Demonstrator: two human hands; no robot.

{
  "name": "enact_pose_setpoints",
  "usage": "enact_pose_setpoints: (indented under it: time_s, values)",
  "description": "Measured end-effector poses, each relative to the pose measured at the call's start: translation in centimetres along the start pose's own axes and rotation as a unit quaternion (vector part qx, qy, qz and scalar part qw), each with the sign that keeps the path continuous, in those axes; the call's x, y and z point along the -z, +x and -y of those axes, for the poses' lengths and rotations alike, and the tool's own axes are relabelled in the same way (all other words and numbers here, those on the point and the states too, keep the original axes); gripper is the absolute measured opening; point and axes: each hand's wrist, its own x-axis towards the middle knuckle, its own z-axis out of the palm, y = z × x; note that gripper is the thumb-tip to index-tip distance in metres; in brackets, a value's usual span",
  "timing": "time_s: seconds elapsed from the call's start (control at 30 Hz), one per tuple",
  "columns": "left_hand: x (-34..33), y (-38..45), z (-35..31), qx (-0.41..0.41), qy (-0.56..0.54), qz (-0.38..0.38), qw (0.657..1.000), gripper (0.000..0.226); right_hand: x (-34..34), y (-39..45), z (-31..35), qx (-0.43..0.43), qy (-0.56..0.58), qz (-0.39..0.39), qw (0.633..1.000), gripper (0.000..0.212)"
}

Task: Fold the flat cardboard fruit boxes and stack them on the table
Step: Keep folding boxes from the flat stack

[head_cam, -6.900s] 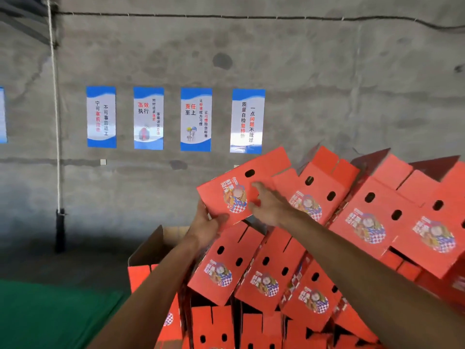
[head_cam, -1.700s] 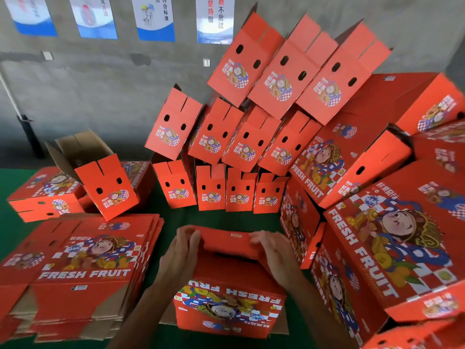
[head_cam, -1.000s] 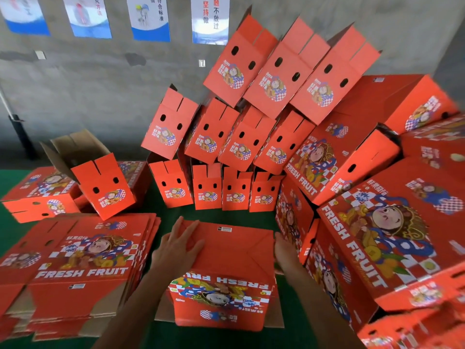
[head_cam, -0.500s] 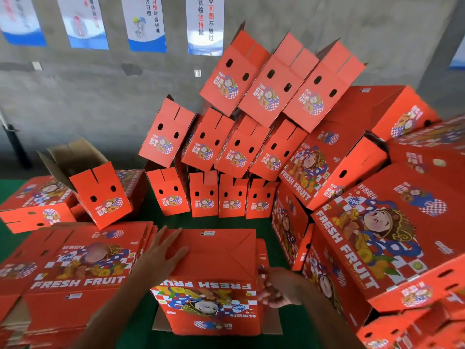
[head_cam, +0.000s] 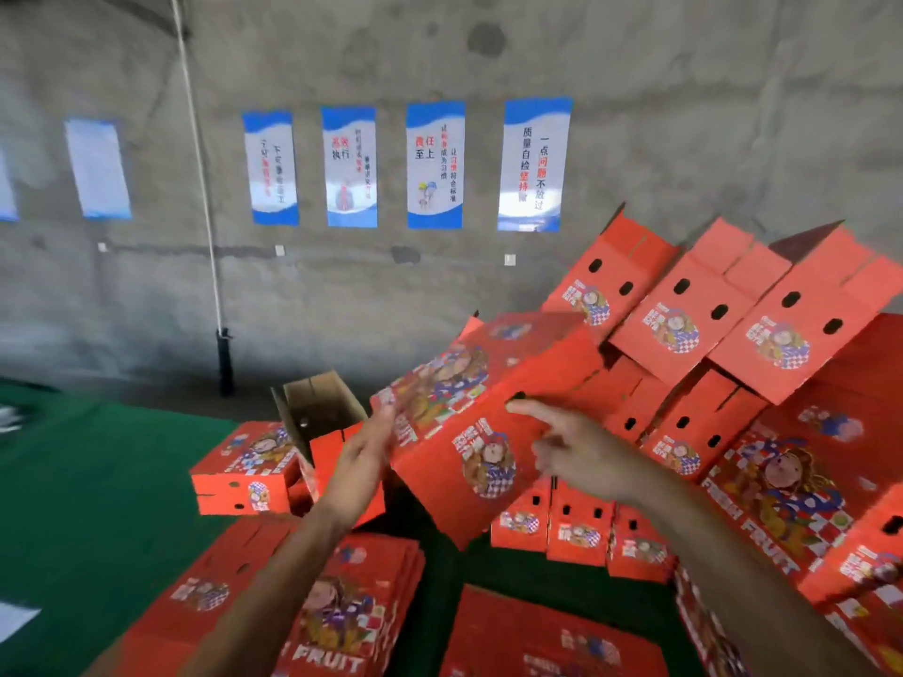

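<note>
A folded red fruit box point(head_cam: 488, 422) is tilted in the air over the green table point(head_cam: 97, 505), its blurred printed side facing up-left. My left hand point(head_cam: 361, 461) presses flat on its left side with straight fingers. My right hand point(head_cam: 581, 447) is at its end face, the index finger stretched to a handle hole; the other fingers are blurred. Just behind and to the right rises the stack of folded boxes point(head_cam: 684, 324). A pile of flat boxes point(head_cam: 342, 603) lies under my left forearm, and another flat box point(head_cam: 552, 637) lies at bottom centre.
A folded box point(head_cam: 244, 471) lies at the left, with an open box showing its brown inside point(head_cam: 317, 403) behind it. Large folded boxes point(head_cam: 782, 491) lean at the right. A concrete wall with blue posters point(head_cam: 435, 163) and a hanging rope point(head_cam: 205, 188) stands behind the table.
The folded box has come up off the table and tipped toward the stack, both hands with it. My view has swung upward to the wall.
</note>
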Motion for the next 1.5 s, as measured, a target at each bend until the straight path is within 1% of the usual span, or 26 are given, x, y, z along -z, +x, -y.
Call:
enact_pose_setpoints:
  time_s: [0.03,0.07,0.13,0.17,0.23,0.3,0.37,0.43,0.53,0.63,0.77,0.8,0.93,0.97,1.0,1.03,1.07,1.1,1.2,1.27,1.3,1.33,1.37,1.4,1.47,1.5]
  values:
    - [0.3,1.2,-1.1,-0.021,0.003,0.001,1.000,0.035,-0.1,1.8,1.7,0.041,-0.055,-0.033,0.997,0.060]
    - [0.7,2.6,-1.9,-0.037,0.011,-0.004,0.999,0.040,-0.3,3.7,3.4,0.080,-0.093,-0.074,0.990,0.060]
    - [1.9,5.3,-3.1,-0.062,0.032,-0.018,0.997,0.069,-0.8,7.2,6.3,0.144,-0.150,-0.131,0.969,0.060]
    - [2.7,6.7,-3.4,-0.074,0.049,-0.027,0.996,0.081,-1.1,9.0,7.4,0.160,-0.178,-0.143,0.960,0.061]
    - [4.6,9.6,-3.5,-0.098,0.047,-0.036,0.993,0.087,-1.9,12.6,9.3,0.167,-0.244,-0.159,0.942,0.062]
    - [6.6,12.0,-3.0,-0.089,0.004,-0.035,0.995,0.083,-3.2,15.8,10.9,0.178,-0.298,-0.153,0.925,0.063]
    - [8.5,13.8,-1.9,-0.079,-0.023,-0.041,0.996,0.080,-5.1,18.5,12.1,0.182,-0.322,-0.136,0.919,0.061]
    - [10.8,15.2,-0.3,-0.079,-0.023,-0.056,0.995,0.078,-7.2,21.3,12.9,0.180,-0.328,-0.123,0.919,0.059]
    - [14.4,16.8,3.0,-0.075,0.009,-0.052,0.996,0.075,-10.8,25.3,13.0,0.174,-0.335,-0.102,0.920,0.058]
    - [17.3,17.6,7.6,-0.051,0.027,-0.053,0.997,0.075,-14.7,28.6,11.5,0.164,-0.340,-0.072,0.923,0.057]
    - [19.2,18.0,13.6,0.011,0.031,-0.033,0.999,0.078,-18.4,30.6,7.6,0.137,-0.330,0.012,0.934,0.061]
    - [19.5,18.1,14.6,0.020,0.036,-0.035,0.999,0.078,-19.0,30.7,6.7,0.139,-0.326,0.022,0.935,0.062]
    - [19.7,18.0,15.8,-0.001,0.070,-0.059,0.996,0.073,-19.6,30.2,5.2,0.167,-0.281,-0.005,0.945,0.052]
    - [19.3,17.8,15.5,-0.011,0.086,-0.080,0.993,0.071,-19.5,29.9,5.1,0.173,-0.272,-0.013,0.946,0.051]
    - [19.1,17.5,15.3,-0.019,0.113,-0.123,0.986,0.070,-19.4,29.6,5.1,0.177,-0.264,-0.019,0.948,0.050]
    - [18.9,17.2,15.0,-0.022,0.158,-0.182,0.970,0.076,-19.3,29.1,5.1,0.179,-0.258,-0.020,0.949,0.051]
    - [19.0,16.8,14.6,-0.026,0.207,-0.239,0.948,0.085,-19.2,28.6,5.1,0.181,-0.252,-0.018,0.951,0.052]
    - [19.2,16.4,14.0,-0.037,0.246,-0.276,0.928,0.092,-19.0,28.0,5.0,0.179,-0.249,-0.015,0.952,0.054]
    - [19.0,15.0,11.5,-0.113,0.348,-0.310,0.877,0.097,-18.1,25.9,4.6,0.173,-0.233,-0.013,0.957,0.054]
    - [17.8,13.6,9.4,-0.173,0.416,-0.322,0.833,0.091,-17.3,24.2,4.2,0.171,-0.210,-0.022,0.962,0.053]
    - [16.8,12.8,8.5,-0.200,0.438,-0.313,0.819,0.085,-16.9,23.1,4.0,0.168,-0.198,-0.027,0.965,0.053]
    - [15.7,11.8,7.8,-0.226,0.448,-0.291,0.815,0.080,-16.6,21.9,3.6,0.165,-0.181,-0.036,0.969,0.052]
    - [14.3,10.8,7.5,-0.248,0.439,-0.260,0.823,0.077,-16.4,20.5,3.0,0.162,-0.163,-0.046,0.972,0.051]
    - [12.6,9.6,7.7,-0.258,0.415,-0.226,0.843,0.076,-16.1,19.0,2.0,0.160,-0.151,-0.054,0.974,0.051]
    - [8.7,6.7,8.8,-0.249,0.347,-0.156,0.891,0.079,-15.8,15.7,-0.9,0.145,-0.141,-0.063,0.977,0.052]
    - [6.6,5.3,9.6,-0.241,0.319,-0.125,0.908,0.080,-15.6,14.0,-2.6,0.130,-0.140,-0.063,0.979,0.053]
